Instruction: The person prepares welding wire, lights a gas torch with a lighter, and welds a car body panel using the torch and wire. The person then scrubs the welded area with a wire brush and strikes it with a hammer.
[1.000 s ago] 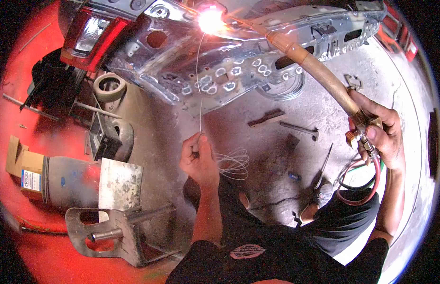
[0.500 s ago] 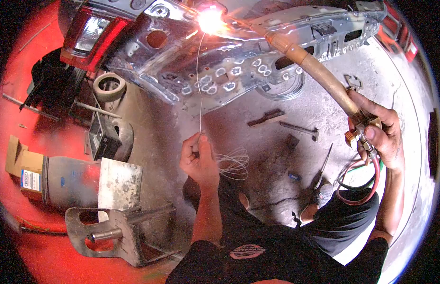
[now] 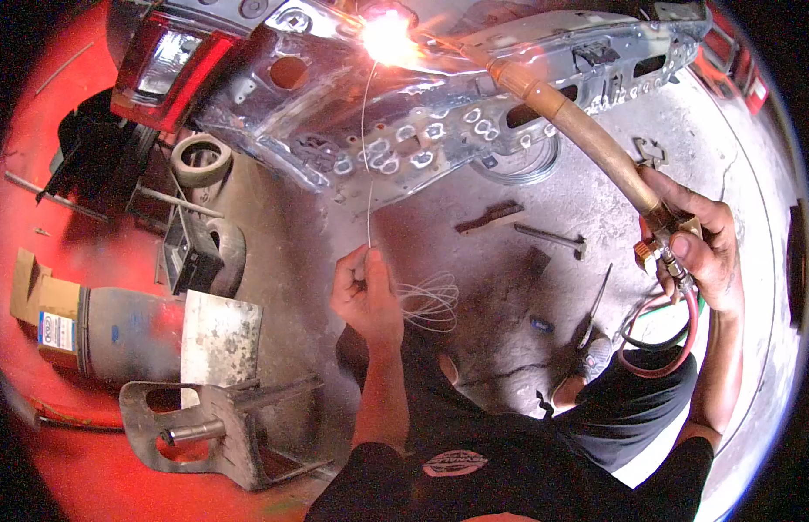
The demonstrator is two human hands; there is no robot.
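Observation:
My left hand (image 3: 368, 291) pinches a thin filler wire (image 3: 368, 165), which runs up to a bright glow (image 3: 389, 39) on the bare metal car body panel (image 3: 335, 113). The rest of the wire hangs in a loose coil (image 3: 429, 301) beside that hand. My right hand (image 3: 704, 239) is closed around the valve end of a brass gas welding torch (image 3: 596, 148), whose tip points into the same glow. A red hose (image 3: 688, 335) and a green one leave the torch below the hand. Glare hides the torch tip and the wire's end.
A wire brush (image 3: 491, 217), a hammer (image 3: 550, 237) and a coil of wire (image 3: 522, 165) lie on the concrete floor. At left are a tail light (image 3: 167, 70), a grey cylinder (image 3: 130, 335) with a cardboard box (image 3: 56, 322), and a metal stand (image 3: 221, 431).
Both hands stay almost where they were. The glow at the panel has shifted slightly and fewer sparks show around it.

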